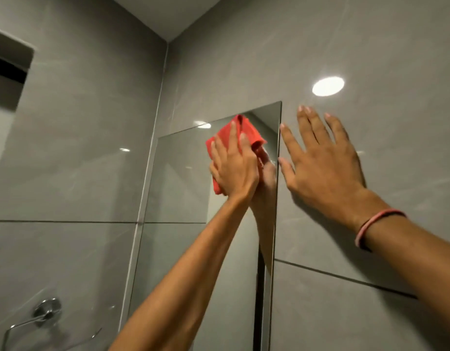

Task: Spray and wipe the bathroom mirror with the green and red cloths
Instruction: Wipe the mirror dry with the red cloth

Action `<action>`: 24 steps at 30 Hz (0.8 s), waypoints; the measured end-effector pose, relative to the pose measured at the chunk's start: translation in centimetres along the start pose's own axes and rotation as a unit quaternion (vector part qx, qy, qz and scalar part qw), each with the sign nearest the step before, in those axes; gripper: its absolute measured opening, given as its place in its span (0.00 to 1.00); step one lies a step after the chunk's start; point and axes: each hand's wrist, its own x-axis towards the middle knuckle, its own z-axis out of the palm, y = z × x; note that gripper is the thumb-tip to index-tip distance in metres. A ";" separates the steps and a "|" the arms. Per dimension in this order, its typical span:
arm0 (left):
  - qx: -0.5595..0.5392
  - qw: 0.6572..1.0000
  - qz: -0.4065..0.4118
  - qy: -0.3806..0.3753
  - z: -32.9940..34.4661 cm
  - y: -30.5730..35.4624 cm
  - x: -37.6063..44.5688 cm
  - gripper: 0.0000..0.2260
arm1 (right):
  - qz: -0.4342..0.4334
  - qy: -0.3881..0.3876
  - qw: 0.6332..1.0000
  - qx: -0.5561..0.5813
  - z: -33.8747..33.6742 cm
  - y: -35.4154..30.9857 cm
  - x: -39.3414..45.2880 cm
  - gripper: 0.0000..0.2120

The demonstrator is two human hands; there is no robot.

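The bathroom mirror (183,188) is a frameless pane on the grey tiled wall, seen from below at a steep angle. My left hand (234,168) presses the red cloth (246,134) flat against the mirror's upper right part, fingers spread over it. The hand's reflection meets it in the glass. My right hand (320,158) lies flat and open on the wall tile just right of the mirror's edge, holding nothing; a pink band sits on its wrist. No green cloth or spray bottle is in view.
A chrome towel ring (45,317) hangs on the left wall at the bottom left. A dark recessed niche (8,67) is high on the left wall. A ceiling light's glare (327,86) shines on the tile above my right hand.
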 end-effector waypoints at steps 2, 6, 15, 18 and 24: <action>0.016 0.992 0.116 -0.037 -0.6 0.2 -1.9 0.26 | -0.043 -0.008 0.999 0.033 -0.2 -1.0 -0.4 0.36; 0.054 0.980 0.175 -0.084 -5.1 -10.6 -8.1 0.25 | -0.047 0.015 0.997 0.050 0.0 -1.0 -0.5 0.36; 0.083 0.944 -0.319 0.027 -11.3 -20.6 -34.1 0.24 | -0.030 0.080 0.991 0.108 1.1 -2.3 -1.9 0.31; 0.072 0.891 -0.445 0.047 -10.0 -16.8 -35.7 0.24 | -0.024 0.082 0.989 0.124 1.5 -2.1 -1.8 0.30; -0.006 0.871 -0.486 0.076 -6.7 -8.6 -25.1 0.26 | -0.071 0.019 0.992 0.101 -0.1 -0.8 -0.8 0.34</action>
